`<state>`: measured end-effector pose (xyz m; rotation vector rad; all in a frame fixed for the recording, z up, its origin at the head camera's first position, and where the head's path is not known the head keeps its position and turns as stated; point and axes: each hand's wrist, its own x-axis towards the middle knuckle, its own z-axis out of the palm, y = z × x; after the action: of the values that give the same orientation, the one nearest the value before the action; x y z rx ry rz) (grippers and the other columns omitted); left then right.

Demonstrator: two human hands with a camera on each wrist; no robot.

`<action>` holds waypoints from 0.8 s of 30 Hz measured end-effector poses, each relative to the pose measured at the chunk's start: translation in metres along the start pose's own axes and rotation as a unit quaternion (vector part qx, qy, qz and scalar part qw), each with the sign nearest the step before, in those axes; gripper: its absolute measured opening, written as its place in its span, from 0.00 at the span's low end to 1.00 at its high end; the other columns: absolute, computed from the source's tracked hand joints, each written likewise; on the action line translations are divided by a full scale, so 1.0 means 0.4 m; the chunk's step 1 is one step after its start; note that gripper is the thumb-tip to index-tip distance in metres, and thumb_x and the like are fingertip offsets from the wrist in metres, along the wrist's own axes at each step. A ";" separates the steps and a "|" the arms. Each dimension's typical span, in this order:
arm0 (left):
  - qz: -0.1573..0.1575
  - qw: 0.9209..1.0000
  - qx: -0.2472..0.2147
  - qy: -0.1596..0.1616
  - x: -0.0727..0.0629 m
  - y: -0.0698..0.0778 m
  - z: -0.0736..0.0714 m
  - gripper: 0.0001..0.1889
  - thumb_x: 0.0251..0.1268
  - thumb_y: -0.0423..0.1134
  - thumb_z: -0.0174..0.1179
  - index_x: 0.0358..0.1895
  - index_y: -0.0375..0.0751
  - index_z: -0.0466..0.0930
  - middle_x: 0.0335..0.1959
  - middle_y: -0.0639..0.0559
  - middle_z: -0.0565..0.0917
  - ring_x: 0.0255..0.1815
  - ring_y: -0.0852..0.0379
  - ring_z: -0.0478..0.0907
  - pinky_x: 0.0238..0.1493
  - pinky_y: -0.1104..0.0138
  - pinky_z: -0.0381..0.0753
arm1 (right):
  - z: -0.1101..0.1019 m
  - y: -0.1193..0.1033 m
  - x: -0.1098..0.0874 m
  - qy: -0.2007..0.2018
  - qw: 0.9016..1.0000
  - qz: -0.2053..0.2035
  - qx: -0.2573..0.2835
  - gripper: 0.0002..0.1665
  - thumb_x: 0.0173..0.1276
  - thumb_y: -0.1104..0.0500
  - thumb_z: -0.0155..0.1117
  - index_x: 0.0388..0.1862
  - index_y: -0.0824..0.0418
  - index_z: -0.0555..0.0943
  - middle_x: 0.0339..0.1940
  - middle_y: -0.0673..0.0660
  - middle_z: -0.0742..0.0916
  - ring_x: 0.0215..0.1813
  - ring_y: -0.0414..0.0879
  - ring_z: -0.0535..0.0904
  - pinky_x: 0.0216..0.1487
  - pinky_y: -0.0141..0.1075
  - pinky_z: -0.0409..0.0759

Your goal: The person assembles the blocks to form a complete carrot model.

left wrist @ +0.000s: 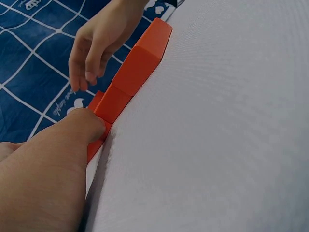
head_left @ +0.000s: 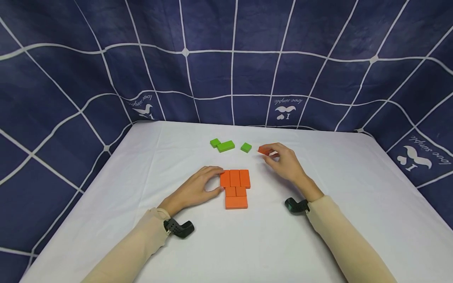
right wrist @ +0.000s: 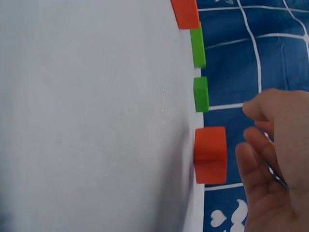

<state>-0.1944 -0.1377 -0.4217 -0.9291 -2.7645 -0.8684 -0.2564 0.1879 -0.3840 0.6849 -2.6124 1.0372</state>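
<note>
Several orange blocks (head_left: pixel 235 178) lie flat together in a patterned shape near the middle of the table. My left hand (head_left: pixel 198 186) is at their left side, its fingertip and thumb pinching the far and near ends of the leftmost upper block (head_left: pixel 224 179). In the left wrist view, the thumb (left wrist: pixel 91 123) touches the orange side. Farther off to the right, a separate orange block (right wrist: pixel 210 154) stands on the table. Just above it hovers my right hand (head_left: pixel 283 161), fingers relaxed and apart from the block in the right wrist view.
Three green blocks lie behind the orange group: a small one (head_left: pixel 214 142) touching a longer one (head_left: pixel 226 146), and another small one (head_left: pixel 245 147) near the right hand. A white cloth (head_left: pixel 141 157) covers the table; a blue checked curtain (head_left: pixel 212 74) hangs behind.
</note>
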 end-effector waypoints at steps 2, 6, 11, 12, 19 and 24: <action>0.000 1.000 0.001 0.000 0.000 0.000 0.000 0.30 0.69 0.51 0.66 0.71 0.45 0.75 0.70 0.51 0.77 0.72 0.53 0.72 0.76 0.55 0.70 | -0.002 0.010 0.005 0.011 1.000 0.020 -0.013 0.22 0.68 0.67 0.68 0.61 0.65 0.83 0.57 0.63 0.87 0.55 0.57 0.84 0.55 0.48 0.87; 0.000 1.000 0.000 0.001 -0.002 0.000 0.001 0.30 0.69 0.51 0.66 0.71 0.45 0.75 0.70 0.51 0.76 0.72 0.53 0.72 0.76 0.55 0.70 | -0.007 0.030 0.015 0.018 0.998 0.054 -0.028 0.25 0.69 0.65 0.66 0.65 0.65 0.80 0.61 0.66 0.84 0.58 0.60 0.82 0.58 0.52 0.85; 0.001 1.000 0.001 0.002 -0.002 0.000 0.001 0.30 0.69 0.51 0.66 0.71 0.44 0.75 0.70 0.51 0.76 0.72 0.53 0.71 0.76 0.55 0.70 | -0.011 0.049 0.025 0.004 0.996 0.078 -0.039 0.29 0.69 0.64 0.64 0.70 0.64 0.77 0.66 0.67 0.81 0.61 0.63 0.80 0.61 0.57 0.80; 0.001 1.000 0.001 0.002 -0.002 0.000 0.001 0.30 0.69 0.51 0.66 0.71 0.44 0.75 0.70 0.51 0.76 0.72 0.53 0.71 0.76 0.55 0.70 | -0.011 0.052 0.027 0.000 0.996 0.082 -0.042 0.29 0.70 0.64 0.63 0.70 0.64 0.76 0.67 0.67 0.81 0.61 0.63 0.80 0.61 0.57 0.79; 0.004 1.000 -0.001 0.000 -0.001 -0.001 0.000 0.30 0.69 0.50 0.66 0.71 0.43 0.75 0.70 0.50 0.77 0.73 0.52 0.71 0.77 0.55 0.69 | -0.009 0.059 0.027 -0.031 0.993 0.097 -0.055 0.29 0.71 0.63 0.61 0.71 0.66 0.75 0.69 0.68 0.79 0.63 0.63 0.78 0.65 0.57 0.77; 0.003 1.000 -0.001 0.000 0.000 0.000 -0.002 0.30 0.69 0.50 0.66 0.71 0.43 0.75 0.70 0.50 0.77 0.73 0.52 0.71 0.77 0.55 0.69 | -0.008 0.059 0.025 -0.024 0.993 0.099 -0.060 0.26 0.70 0.64 0.64 0.67 0.67 0.79 0.64 0.69 0.81 0.59 0.62 0.80 0.63 0.55 0.79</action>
<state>-0.1944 -0.1380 -0.4211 -0.9387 -2.7594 -0.8712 -0.2769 0.2020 -0.3915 0.4357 -2.8038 0.9151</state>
